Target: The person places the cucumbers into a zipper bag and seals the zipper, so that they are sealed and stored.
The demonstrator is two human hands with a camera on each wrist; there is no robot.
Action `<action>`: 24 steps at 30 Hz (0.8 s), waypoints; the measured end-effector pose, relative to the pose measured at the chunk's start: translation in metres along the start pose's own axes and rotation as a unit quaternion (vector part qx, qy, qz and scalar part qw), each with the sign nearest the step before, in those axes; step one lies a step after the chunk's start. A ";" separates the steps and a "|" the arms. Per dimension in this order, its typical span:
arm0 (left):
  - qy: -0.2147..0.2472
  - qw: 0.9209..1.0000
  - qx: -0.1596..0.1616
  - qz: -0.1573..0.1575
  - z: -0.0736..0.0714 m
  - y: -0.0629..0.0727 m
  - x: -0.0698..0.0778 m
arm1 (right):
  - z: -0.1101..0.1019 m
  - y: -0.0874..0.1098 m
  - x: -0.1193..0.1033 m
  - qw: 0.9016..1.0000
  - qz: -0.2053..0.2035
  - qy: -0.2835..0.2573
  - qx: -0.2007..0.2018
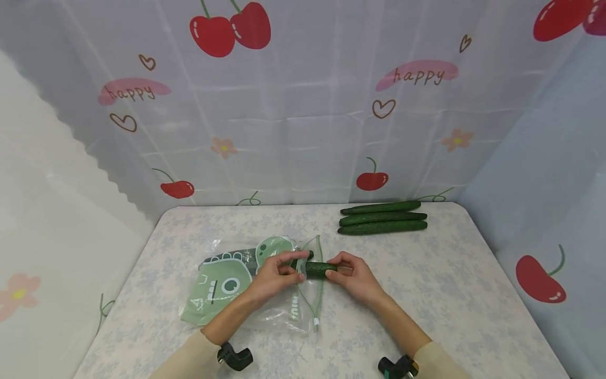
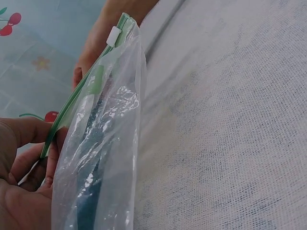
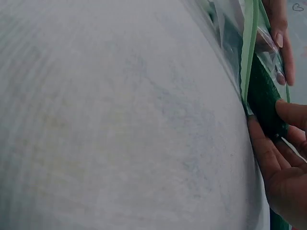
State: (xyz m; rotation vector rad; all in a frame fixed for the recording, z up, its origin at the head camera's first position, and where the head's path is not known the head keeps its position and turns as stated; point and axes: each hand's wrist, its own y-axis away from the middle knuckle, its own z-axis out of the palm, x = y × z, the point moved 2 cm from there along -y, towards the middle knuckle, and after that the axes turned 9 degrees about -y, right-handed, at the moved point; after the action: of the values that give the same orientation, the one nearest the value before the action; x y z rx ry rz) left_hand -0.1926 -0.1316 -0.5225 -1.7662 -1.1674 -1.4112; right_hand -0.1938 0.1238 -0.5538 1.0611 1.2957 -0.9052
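Note:
A clear slider bag (image 1: 284, 316) with a green cartoon print lies on the table, its mouth edged by a green zip strip facing right. My left hand (image 1: 274, 276) grips the bag's film by the mouth. In my right hand (image 1: 356, 276), thumb and fingers hold the end of a cucumber (image 1: 317, 269); its other part lies inside the bag. Seen from the right wrist, that cucumber (image 3: 264, 96) passes through the green-edged opening. Behind it, the tip of another cucumber (image 1: 310, 255) shows inside the bag, mostly hidden by print and fingers.
Three cucumbers (image 1: 382, 227) lie side by side at the table's back right, near the curtain (image 1: 293, 131). The bag's white slider (image 1: 316, 321) sits at the near end of the zip strip. A pale patterned cloth (image 1: 440, 295) covers the table.

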 end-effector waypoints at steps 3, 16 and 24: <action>-0.001 1.000 0.000 -0.002 0.000 0.002 -0.001 | 0.004 -0.002 -0.005 0.997 -0.026 0.066 -0.007; 0.003 1.000 0.000 -0.011 -0.002 0.005 -0.004 | 0.013 -0.010 -0.010 0.974 -0.095 0.206 -0.017; 0.008 1.000 0.002 -0.010 -0.008 0.008 -0.005 | 0.006 -0.013 -0.017 0.969 -0.087 0.212 -0.097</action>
State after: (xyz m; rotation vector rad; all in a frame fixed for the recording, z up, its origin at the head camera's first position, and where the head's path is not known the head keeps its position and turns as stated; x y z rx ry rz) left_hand -0.1892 -0.1439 -0.5248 -1.7427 -1.1822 -1.4319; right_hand -0.2057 0.1131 -0.5378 1.0292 1.8181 -0.6802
